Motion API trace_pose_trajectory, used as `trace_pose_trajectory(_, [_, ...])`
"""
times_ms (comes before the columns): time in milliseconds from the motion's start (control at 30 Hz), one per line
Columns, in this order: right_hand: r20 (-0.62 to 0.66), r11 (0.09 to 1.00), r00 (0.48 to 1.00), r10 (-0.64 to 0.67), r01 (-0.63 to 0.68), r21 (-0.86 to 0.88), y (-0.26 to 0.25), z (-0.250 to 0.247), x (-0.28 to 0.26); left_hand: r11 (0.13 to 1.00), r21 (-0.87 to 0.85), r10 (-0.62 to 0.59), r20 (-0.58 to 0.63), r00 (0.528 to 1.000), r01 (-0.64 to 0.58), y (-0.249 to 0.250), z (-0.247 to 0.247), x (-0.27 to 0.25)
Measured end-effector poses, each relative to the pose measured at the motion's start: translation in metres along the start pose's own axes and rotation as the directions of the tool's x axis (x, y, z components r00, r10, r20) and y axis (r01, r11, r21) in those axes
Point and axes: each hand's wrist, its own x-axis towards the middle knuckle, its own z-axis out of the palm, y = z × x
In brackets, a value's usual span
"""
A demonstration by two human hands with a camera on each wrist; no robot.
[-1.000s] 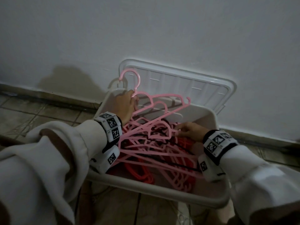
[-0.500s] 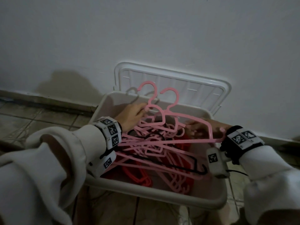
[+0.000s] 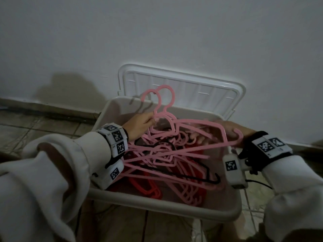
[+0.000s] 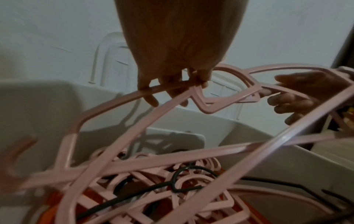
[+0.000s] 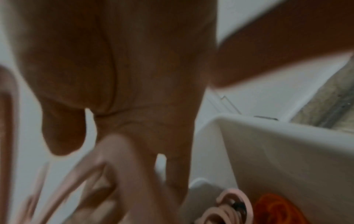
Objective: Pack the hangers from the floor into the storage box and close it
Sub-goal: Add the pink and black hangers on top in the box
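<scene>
A white storage box stands open on the floor, holding a tangled pile of pink, red and black hangers. Its lid leans upright against the wall behind it. My left hand grips two pink hangers just below their hooks, which stick up over the back rim. In the left wrist view the fingers curl around the pink bars. My right hand holds the right end of the same hangers over the box's right side. The right wrist view is blurred and shows my palm and pink bars.
The box sits close to a white wall with a dark skirting. Tiled floor lies to the left and in front. A black cable trails from my right wrist device past the box's right rim.
My right hand moved from the pile to the hangers' right end. Both hands raised the two pink hangers, and their hooks have come together over the back rim.
</scene>
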Motion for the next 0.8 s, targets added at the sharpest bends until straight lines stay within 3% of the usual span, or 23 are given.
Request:
trace_pose_trajectory(100, [0.057, 0.924, 0.998, -0.005, -0.017, 0.381, 0.01, -0.014, 0.0, 0.998, -0.025, -0.058, -0.072, 0.996, 0.057, -0.004, -0.002, 0.001])
trace_pose_trajectory(267, [-0.062, 0.924, 0.997, 0.054, -0.026, 0.38, 0.027, -0.025, 0.007, 0.992, 0.038, -0.111, -0.128, 0.985, 0.117, -0.005, -0.004, 0.004])
trace_pose_trajectory(400, [-0.175, 0.844, 0.973, 0.15, -0.033, 0.535, 0.026, -0.024, 0.013, 0.994, 0.063, -0.085, -0.11, 0.99, 0.093, -0.007, -0.005, 0.003])
trace_pose_trajectory(500, [-0.239, 0.9, 0.96, 0.145, -0.028, 0.434, 0.027, -0.02, 0.019, 0.996, 0.069, -0.049, -0.058, 0.997, 0.053, -0.006, -0.004, 0.003])
trace_pose_trajectory(667, [-0.262, 0.963, 0.942, 0.212, -0.155, 0.22, 0.035, -0.013, 0.026, 0.997, 0.04, -0.059, -0.043, 0.997, 0.061, -0.001, -0.003, 0.0])
trace_pose_trajectory(800, [-0.394, 0.965, 0.883, 0.256, -0.214, 0.148, 0.031, -0.007, 0.032, 0.997, 0.034, -0.072, -0.082, 0.994, 0.075, 0.003, -0.006, -0.001])
